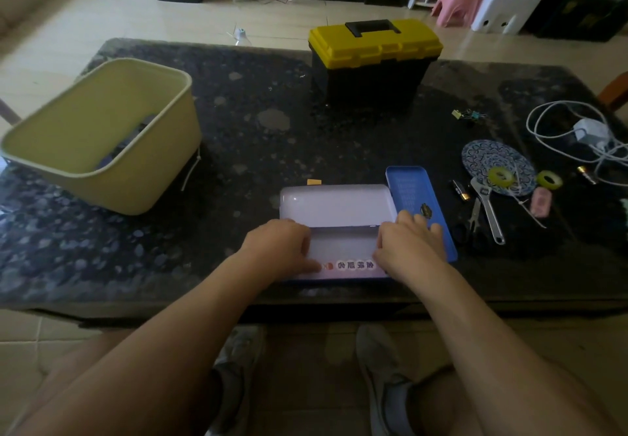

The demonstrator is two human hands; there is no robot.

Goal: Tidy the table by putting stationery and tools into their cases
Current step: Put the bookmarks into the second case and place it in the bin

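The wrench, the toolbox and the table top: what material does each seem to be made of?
Wrench: metal, likely steel; silvery with a bright sheen.
Toolbox: moulded plastic, matte; yellow lid with ribbed shapes, black body.
Table top: probably polished stone such as granite; dark, speckled, faintly reflective.

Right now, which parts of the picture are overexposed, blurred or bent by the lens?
Head view: the case glares white, its detail washed out; the bin at left is soft and bowed by the wide lens; the table is dim; the wrench at right is blurred.
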